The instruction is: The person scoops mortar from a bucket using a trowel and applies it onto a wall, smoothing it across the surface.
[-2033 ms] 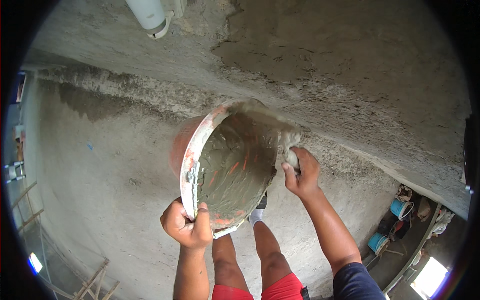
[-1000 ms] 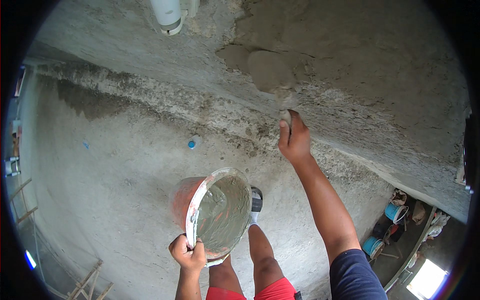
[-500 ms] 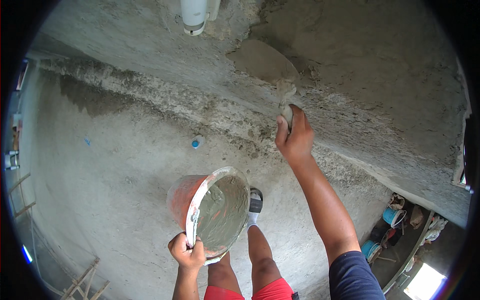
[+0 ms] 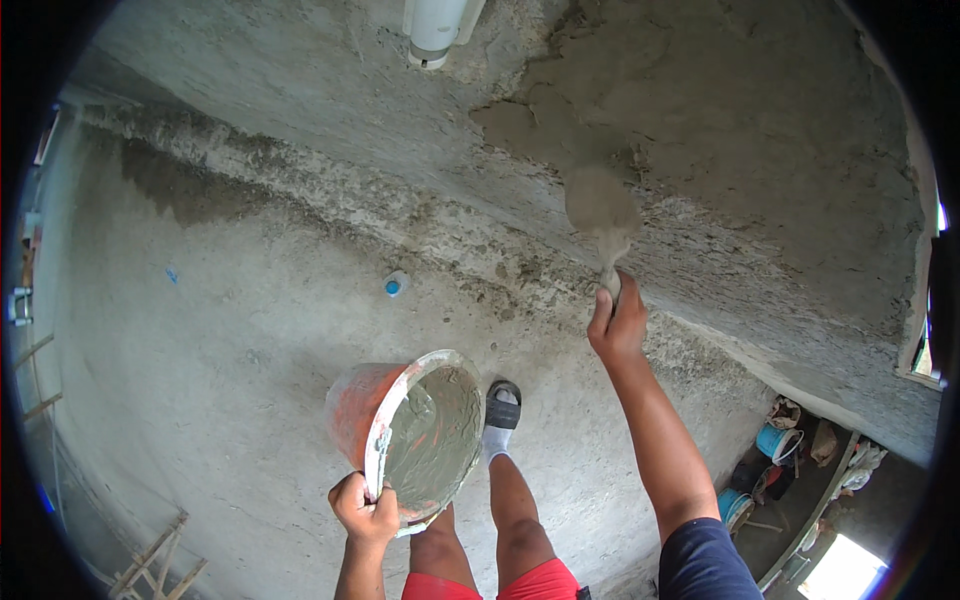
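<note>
My left hand [image 4: 364, 510] grips the rim of an orange bucket [image 4: 352, 410], its white edge crusted with dried mortar. The bucket is tilted, and grey wet mortar [image 4: 432, 430] lies inside it. My right hand [image 4: 620, 318] is closed round the handle of a trowel [image 4: 602, 202], whose blade looks blurred and mortar-coated. That blade is against or just in front of the rough wall [image 4: 700, 255], below a darker patch of fresh mortar [image 4: 690, 90]; I cannot tell whether it touches.
A clear bottle with a blue cap [image 4: 392, 287] stands on the concrete floor [image 4: 230, 340]. A white pipe [image 4: 436, 35] comes out at the top. Blue buckets [image 4: 778, 440] and rubble lie at the lower right, wooden sticks [image 4: 155, 560] at the lower left. My sandalled foot [image 4: 503, 405] is beside the bucket.
My right hand and the trowel have moved down and slightly right, off the edge of the mortar patch, where more mortar now shows. The bucket has shifted slightly down and left.
</note>
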`<state>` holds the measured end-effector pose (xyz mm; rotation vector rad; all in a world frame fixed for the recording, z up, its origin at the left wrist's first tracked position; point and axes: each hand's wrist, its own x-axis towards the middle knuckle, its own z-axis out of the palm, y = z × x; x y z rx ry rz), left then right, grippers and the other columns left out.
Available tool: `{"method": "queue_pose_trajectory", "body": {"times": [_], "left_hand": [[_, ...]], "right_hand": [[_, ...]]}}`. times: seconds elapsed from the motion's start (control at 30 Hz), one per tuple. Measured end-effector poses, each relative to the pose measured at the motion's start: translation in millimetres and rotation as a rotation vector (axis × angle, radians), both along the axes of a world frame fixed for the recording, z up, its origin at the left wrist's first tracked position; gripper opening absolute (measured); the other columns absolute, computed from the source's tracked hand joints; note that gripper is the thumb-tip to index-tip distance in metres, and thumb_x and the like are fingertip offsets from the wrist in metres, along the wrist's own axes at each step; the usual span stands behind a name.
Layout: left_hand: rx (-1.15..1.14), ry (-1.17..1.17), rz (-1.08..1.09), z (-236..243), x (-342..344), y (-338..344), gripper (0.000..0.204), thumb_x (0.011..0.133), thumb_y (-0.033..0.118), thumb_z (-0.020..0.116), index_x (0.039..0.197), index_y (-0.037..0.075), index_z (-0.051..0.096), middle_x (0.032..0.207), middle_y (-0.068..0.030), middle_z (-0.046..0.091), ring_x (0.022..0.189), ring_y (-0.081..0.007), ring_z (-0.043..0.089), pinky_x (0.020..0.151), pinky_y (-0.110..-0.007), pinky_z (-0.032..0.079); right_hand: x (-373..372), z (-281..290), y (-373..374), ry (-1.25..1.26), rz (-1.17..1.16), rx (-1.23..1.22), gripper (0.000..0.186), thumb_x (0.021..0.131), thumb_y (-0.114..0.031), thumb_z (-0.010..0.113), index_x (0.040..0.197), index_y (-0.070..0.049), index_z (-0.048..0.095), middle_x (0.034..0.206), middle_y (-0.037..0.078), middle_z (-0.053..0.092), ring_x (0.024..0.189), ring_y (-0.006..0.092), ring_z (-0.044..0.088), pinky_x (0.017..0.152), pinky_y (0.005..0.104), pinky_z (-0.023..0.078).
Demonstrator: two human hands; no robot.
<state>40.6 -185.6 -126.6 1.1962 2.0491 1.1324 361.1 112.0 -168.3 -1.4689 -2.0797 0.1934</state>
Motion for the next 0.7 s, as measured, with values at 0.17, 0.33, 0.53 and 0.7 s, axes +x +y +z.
{"method": "queue_pose_trajectory", "body": {"times": [0.17, 0.33, 0.53, 0.7], "left_hand": [[0.014, 0.019, -0.013, -0.6, 4.0, 0.9, 0.027, 0.066, -0.003, 0.059, 0.060, 0.006, 0.035, 0.049, -0.0076, 0.037, 0.039, -0.0229, 0.036, 0.042, -0.036, 0.028], [0.015, -0.008, -0.007, 1.3, 13.9, 5.0, 0.027, 0.066, -0.002, 0.060, 0.060, 0.006, 0.035, 0.049, -0.0079, 0.038, 0.039, -0.0235, 0.036, 0.042, -0.036, 0.028], [0.009, -0.026, -0.029, -0.3, 16.4, 2.6, 0.026, 0.066, -0.002, 0.059, 0.060, 0.006, 0.035, 0.049, -0.0088, 0.040, 0.038, -0.0243, 0.040, 0.042, -0.036, 0.030], [0.008, -0.031, -0.054, 6.0, 17.6, 5.9, 0.026, 0.067, -0.002, 0.059, 0.060, 0.006, 0.035, 0.048, -0.0092, 0.039, 0.037, -0.0250, 0.041, 0.042, -0.037, 0.031]], "right_hand": [[-63.8, 30.3, 55.5, 0.075, 0.049, 0.077, 0.034, 0.095, -0.018, 0.064, 0.122, -0.001, 0.055, 0.100, 0.023, 0.067, 0.082, 0.0447, 0.068, 0.068, 0.0497, 0.055], [-57.4, 1.3, 56.4, -0.155, 0.032, -0.032, 0.032, 0.095, -0.022, 0.064, 0.119, -0.004, 0.056, 0.101, 0.020, 0.067, 0.081, 0.0423, 0.068, 0.067, 0.0499, 0.056], [-1.1, 9.2, 29.2, -0.135, 0.031, 0.051, 0.032, 0.095, -0.021, 0.064, 0.121, -0.004, 0.057, 0.099, 0.020, 0.067, 0.077, 0.0406, 0.068, 0.065, 0.0468, 0.056], [7.5, 48.8, 38.5, 0.121, -0.005, -0.006, 0.032, 0.095, -0.019, 0.064, 0.122, -0.003, 0.058, 0.097, 0.021, 0.067, 0.077, 0.0405, 0.068, 0.065, 0.0450, 0.055]]}}
